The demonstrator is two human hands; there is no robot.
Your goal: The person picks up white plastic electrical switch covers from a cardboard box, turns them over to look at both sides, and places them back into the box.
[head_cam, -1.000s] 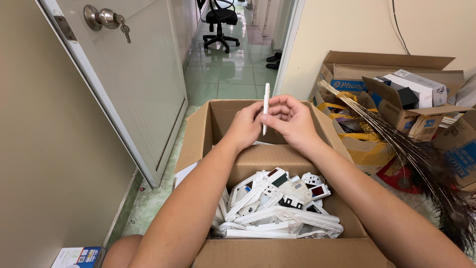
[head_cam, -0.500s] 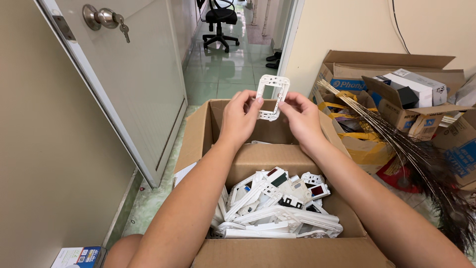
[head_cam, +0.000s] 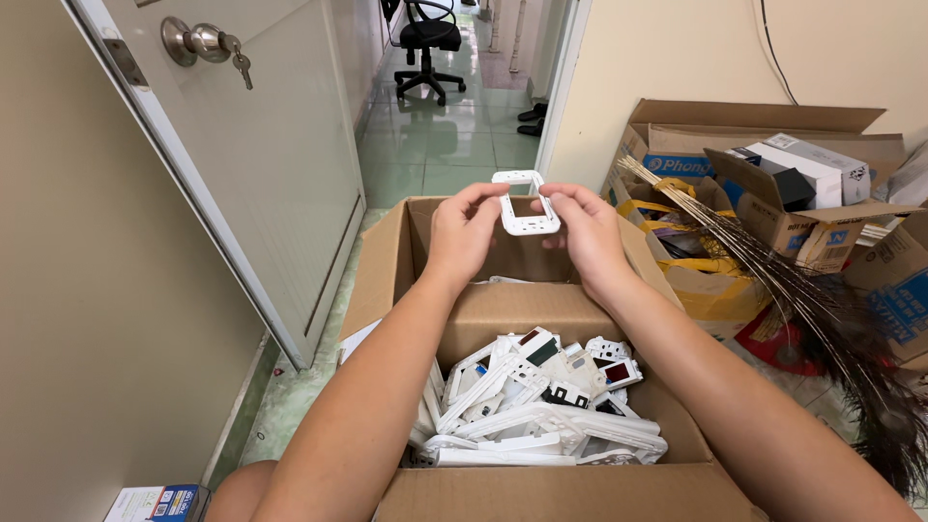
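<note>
Glossy white plastic frame (head_cam: 525, 203), matt brown cardboard box (head_cam: 541, 311), shiny metal door knob (head_cam: 190, 41)

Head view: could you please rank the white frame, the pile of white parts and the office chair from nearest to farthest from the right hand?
1. White frame, held in the right hand.
2. Pile of white parts, below in the box.
3. Office chair, far down the hallway.

white frame (head_cam: 525, 203) turned from edge-on to tilted flat, held lower between both hands
</note>
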